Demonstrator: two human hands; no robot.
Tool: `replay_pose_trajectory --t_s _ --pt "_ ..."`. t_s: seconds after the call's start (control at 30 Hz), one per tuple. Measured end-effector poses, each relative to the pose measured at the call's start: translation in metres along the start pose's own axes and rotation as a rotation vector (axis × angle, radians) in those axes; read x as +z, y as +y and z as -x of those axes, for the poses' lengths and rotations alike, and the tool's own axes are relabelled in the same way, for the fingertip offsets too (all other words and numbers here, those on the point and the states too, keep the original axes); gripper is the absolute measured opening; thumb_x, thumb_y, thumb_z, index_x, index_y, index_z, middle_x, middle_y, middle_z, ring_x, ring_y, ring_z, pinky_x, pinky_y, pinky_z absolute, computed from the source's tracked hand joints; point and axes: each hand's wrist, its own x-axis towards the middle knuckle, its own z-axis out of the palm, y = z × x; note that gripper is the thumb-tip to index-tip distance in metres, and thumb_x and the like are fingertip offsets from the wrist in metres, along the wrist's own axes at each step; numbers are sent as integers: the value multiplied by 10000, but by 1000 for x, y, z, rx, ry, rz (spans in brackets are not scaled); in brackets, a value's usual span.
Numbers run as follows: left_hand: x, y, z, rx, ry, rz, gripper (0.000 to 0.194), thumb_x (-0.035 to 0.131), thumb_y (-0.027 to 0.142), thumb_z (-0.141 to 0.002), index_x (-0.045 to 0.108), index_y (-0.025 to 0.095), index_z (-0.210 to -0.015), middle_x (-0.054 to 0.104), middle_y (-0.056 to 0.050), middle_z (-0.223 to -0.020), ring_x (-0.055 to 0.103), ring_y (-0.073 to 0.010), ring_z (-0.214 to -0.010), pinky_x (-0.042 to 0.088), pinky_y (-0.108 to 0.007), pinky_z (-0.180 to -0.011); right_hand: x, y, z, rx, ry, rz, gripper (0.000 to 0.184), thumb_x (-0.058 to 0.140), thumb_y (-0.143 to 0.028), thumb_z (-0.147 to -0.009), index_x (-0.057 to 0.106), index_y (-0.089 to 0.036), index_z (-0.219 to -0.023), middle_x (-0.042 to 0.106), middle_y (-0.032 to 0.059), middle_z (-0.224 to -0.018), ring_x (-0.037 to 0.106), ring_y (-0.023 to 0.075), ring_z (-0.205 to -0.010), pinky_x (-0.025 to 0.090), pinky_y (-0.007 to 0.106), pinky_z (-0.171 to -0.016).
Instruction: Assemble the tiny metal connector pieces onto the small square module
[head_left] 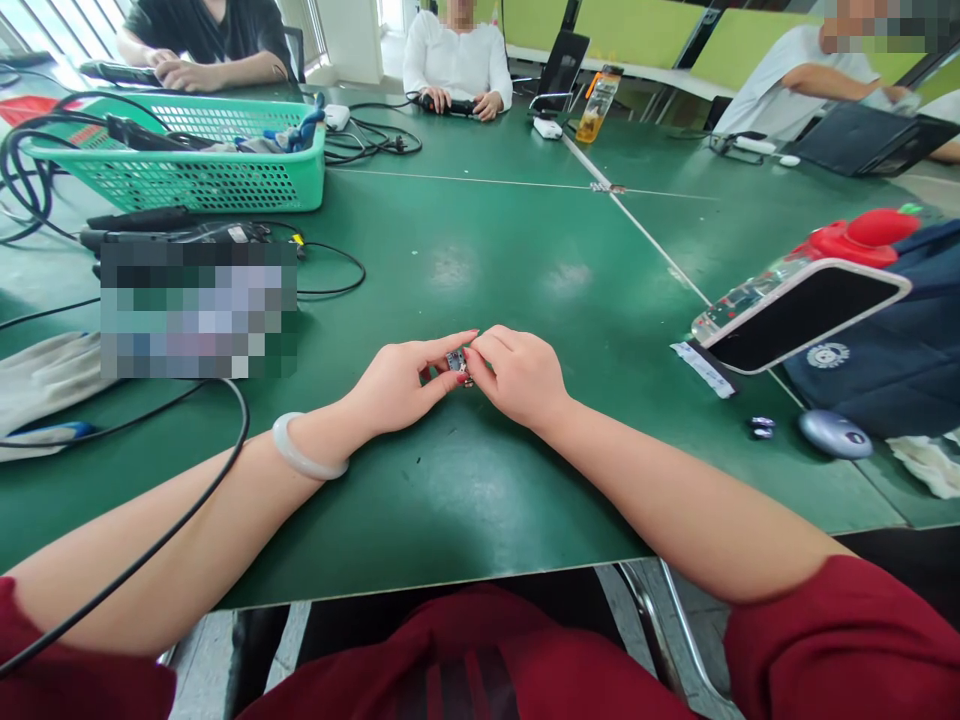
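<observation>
My left hand [405, 385] and my right hand [519, 375] meet over the middle of the table's near part. Between the left thumb and fingers sits a small grey piece with dark and shiny spots [455, 360], perhaps a little circuit board; its kind is too small to make out. My right fingers are pinched together against its right side, and part of it is hidden behind them. A pale bangle [307, 450] circles my left wrist.
At the back left stands a green basket [225, 190] with cables and gloves. Black devices [172, 232] and white gloves [45, 385] lie left. A propped phone [814, 315], a bottle [750, 292] and an oval case [834, 433] are right. Three people sit across the green table [465, 240].
</observation>
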Motion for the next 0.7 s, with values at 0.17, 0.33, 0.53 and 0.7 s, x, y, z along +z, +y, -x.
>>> replay_pose_trajectory --t_s 0.17,0.33,0.53,0.7 --pt "0 1 0 -14 2 -10 466 512 297 -850 575 223 -1305 707 5 -854 564 -110 -639 489 -231 -676 -2 -1 0 -5 -5 -39 388 336 -321 -988 636 -167 -796 635 35 -759 537 129 -672 349 258 -654" --pt "1 -1 0 -3 7 -15 478 512 282 -856 549 239 -1330 714 9 -887 570 -112 -646 488 -233 -678 -2 1 1 0 -51 -85 421 316 -379 -1000 645 -172 -841 632 40 -778 539 133 -697 346 259 -666" --pt "2 -4 -1 37 20 -145 456 508 307 -878 548 256 -1329 709 -4 -843 605 -139 -677 489 -261 -707 0 3 1 58 -103 -175 478 307 -480 -987 643 -181 -824 638 36 -794 544 128 -695 354 250 -671" --pt "2 -1 -1 56 -15 -133 473 495 282 -879 520 240 -1350 715 -1 -882 626 -139 -737 491 -253 -754 -1 3 0 93 -139 -176 469 332 -500 -974 650 -187 -828 637 42 -801 556 135 -715 362 250 -677"
